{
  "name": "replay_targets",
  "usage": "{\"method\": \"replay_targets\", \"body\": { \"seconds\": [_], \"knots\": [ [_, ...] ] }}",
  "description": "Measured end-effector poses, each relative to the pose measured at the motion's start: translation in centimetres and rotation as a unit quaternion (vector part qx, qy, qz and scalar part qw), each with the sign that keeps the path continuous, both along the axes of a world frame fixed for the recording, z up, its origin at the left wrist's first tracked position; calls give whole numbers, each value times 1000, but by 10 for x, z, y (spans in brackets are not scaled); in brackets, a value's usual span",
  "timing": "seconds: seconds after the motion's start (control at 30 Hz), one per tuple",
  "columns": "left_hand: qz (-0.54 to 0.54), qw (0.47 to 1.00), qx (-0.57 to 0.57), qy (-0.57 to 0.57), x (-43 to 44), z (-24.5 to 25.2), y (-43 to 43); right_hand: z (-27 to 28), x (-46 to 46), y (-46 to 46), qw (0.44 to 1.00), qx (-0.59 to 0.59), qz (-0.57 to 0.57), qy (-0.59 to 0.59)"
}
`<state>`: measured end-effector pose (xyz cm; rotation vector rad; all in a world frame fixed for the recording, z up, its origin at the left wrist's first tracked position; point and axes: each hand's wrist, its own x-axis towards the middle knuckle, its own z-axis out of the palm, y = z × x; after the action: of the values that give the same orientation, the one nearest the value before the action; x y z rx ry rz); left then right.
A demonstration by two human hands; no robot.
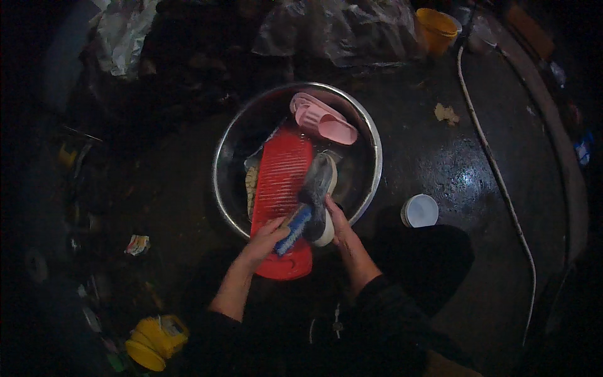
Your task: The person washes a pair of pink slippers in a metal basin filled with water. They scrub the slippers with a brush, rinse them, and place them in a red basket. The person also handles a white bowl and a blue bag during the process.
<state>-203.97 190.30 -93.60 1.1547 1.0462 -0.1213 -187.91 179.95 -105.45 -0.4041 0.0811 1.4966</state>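
Observation:
My left hand (265, 240) is closed around a scrub brush with blue bristles (294, 230), which is beside or against a grey shoe with a pale sole (319, 184). My right hand (341, 221) grips that shoe by its pale edge. Both are over a red plastic washboard (284, 174), which leans in a round metal basin (377, 155) with its near end over the rim. A pink slide sandal (325, 118) lies at the basin's far side. Left of the washboard, a beige ridged object (250, 191), perhaps another shoe's sole, shows in part.
A white tub (421, 210) stands right of the basin. Further right a hose (490, 160) runs along the dark, wet floor. A yellow bucket (435, 32) and plastic sheeting (339, 33) are at the back. A yellow container (155, 341) is at the lower left.

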Motion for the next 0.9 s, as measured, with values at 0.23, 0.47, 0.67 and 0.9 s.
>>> {"method": "replay_targets", "body": {
  "seconds": [0.23,0.47,0.67,0.9],
  "knots": [
    [3,897,432,91,28,-30,-34,-5,-14,4,962,-44,6,-268],
    [-56,922,382,-13,9,-54,-54,4,-9,-21,986,10,34,-164],
    [-204,892,399,65,3,-72,-31,-7,-27,-3,935,-108,122,-314],
    [-87,882,449,114,7,-97,-30,-9,-31,-7,951,-98,127,-266]
  ]
}}
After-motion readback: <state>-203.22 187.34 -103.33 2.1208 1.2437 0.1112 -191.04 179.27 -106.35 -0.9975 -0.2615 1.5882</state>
